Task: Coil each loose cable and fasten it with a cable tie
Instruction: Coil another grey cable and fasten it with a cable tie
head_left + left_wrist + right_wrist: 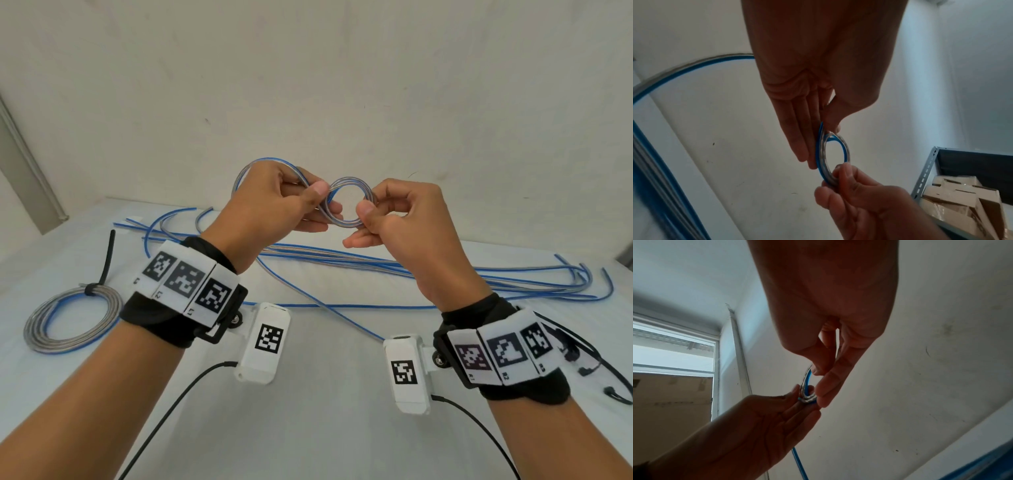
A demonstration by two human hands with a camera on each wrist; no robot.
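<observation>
Both hands hold a blue-and-clear cable above the table. The cable forms a small loop between the hands, and a wider arc runs behind the left hand. My left hand pinches the loop's left side with thumb over fingers. My right hand pinches its right side. In the left wrist view the loop hangs below my left hand, with the right hand gripping its lower end. In the right wrist view the loop shows edge-on. A tail trails down to the table.
A finished coil bound with a black tie lies at the left of the white table. Several loose blue cables stretch across the table's back and right. A metal shelf with cardboard boxes stands to the right.
</observation>
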